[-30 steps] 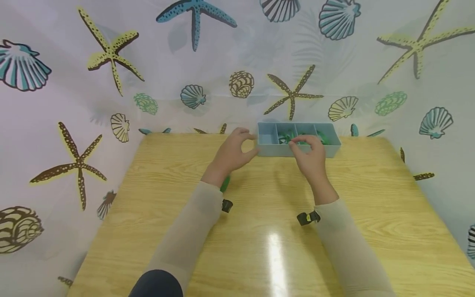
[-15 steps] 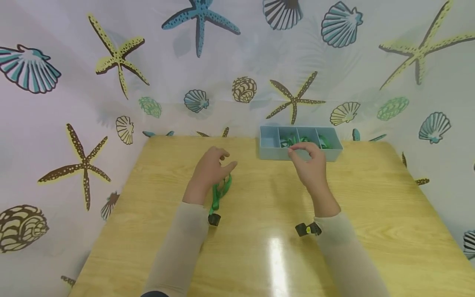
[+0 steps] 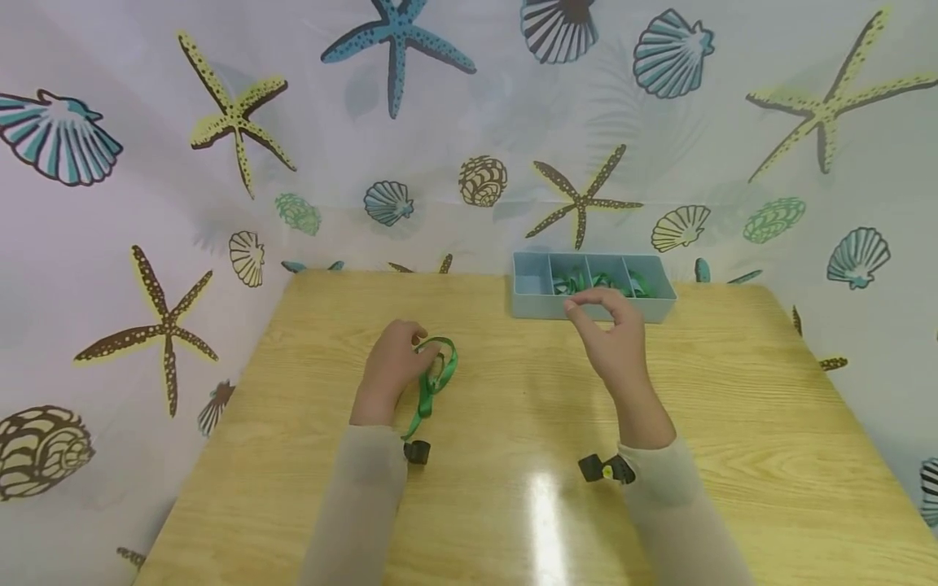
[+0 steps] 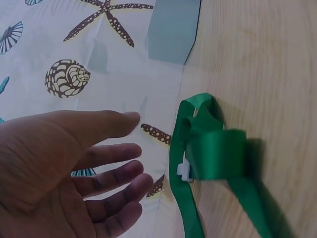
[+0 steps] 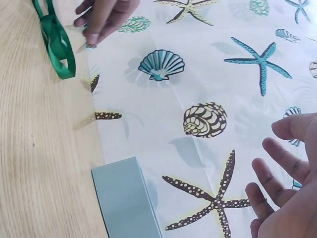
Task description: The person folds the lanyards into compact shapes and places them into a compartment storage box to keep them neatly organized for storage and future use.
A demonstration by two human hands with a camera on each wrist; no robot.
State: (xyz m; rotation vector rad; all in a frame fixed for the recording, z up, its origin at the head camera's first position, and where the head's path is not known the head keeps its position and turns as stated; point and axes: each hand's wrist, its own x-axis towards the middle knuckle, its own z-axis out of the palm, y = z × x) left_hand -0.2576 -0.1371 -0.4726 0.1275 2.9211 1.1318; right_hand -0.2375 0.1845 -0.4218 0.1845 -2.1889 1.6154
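My left hand (image 3: 390, 365) hovers beside a looped green ribbon strap (image 3: 426, 399) on the table, its fingers loosely bent and holding nothing. In the left wrist view the strap (image 4: 218, 154) has a small white plastic piece (image 4: 184, 171), and the thumb and fingers are apart from it. My right hand (image 3: 614, 338) is in front of a light-blue compartment box (image 3: 538, 307). Its thumb and fingers are spread in the right wrist view, with nothing between them. Green ribbon pieces (image 3: 569, 283) lie in several of the compartments; the leftmost shows a bare floor.
The box stands at the back of the wooden table (image 3: 484, 488), near a white sheet (image 3: 432, 138) printed with shells and starfish. Such sheeting also borders the left and right sides. Small black cameras (image 3: 417, 452) sit on both wrists.
My left hand has moved from the box's left end, leftward and back toward me, to the green strap, now more visible. The right hand stays by the box, slightly nearer me.
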